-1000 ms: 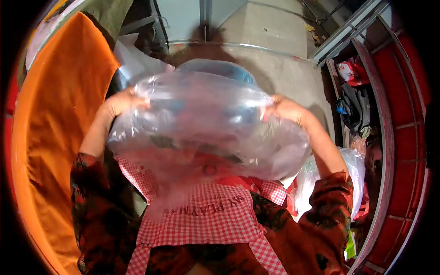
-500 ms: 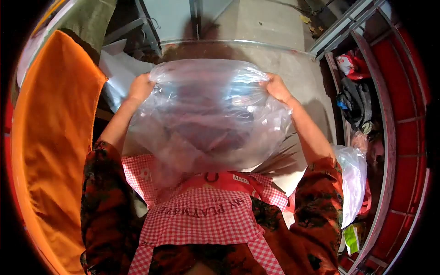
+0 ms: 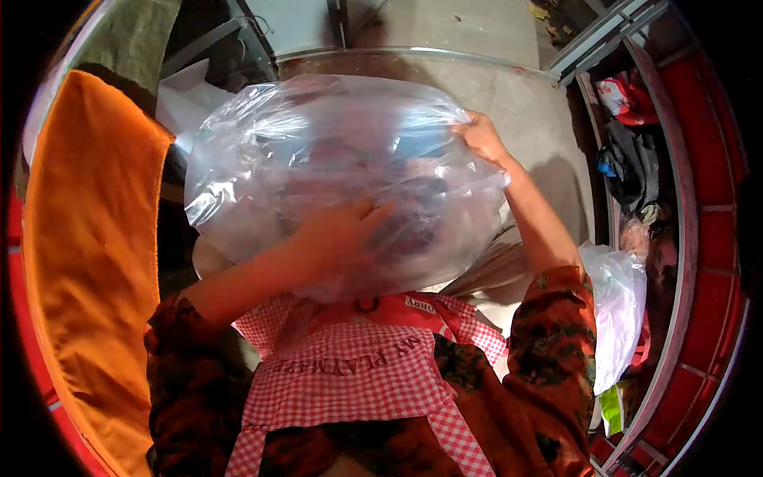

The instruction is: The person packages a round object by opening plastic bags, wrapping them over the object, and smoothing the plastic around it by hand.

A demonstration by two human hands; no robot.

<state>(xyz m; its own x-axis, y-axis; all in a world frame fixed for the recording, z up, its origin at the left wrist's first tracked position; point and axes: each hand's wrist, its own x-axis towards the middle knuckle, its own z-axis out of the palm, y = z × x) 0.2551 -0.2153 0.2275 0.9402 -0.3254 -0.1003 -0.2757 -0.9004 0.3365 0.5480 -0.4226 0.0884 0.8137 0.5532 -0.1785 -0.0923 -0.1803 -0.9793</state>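
Note:
A large clear plastic bag (image 3: 238,171) is held out in front of me, puffed up, with dark and bluish shapes showing through it that I cannot make out. Its far right corner is pinched in my right hand (image 3: 481,137). My left hand (image 3: 338,237) reaches across the near middle of the bag, fingers stretched out and somewhat blurred. A haze of film seems to veil this hand; I cannot tell for certain whether it is inside the bag. Below the bag is my red-and-white checked apron (image 3: 342,378).
Orange cloth (image 3: 95,254) hangs along the left side. On the right, a metal-framed shelf (image 3: 671,199) holds a black bag (image 3: 632,167) and a red-and-white packet (image 3: 628,97). A whitish plastic bag (image 3: 616,310) hangs by my right arm. Behind lies a concrete floor (image 3: 509,87).
My left hand has let go of the bag's far left corner and moved inward and nearer to me. The bag's left side has bulged outward. My right hand keeps its corner.

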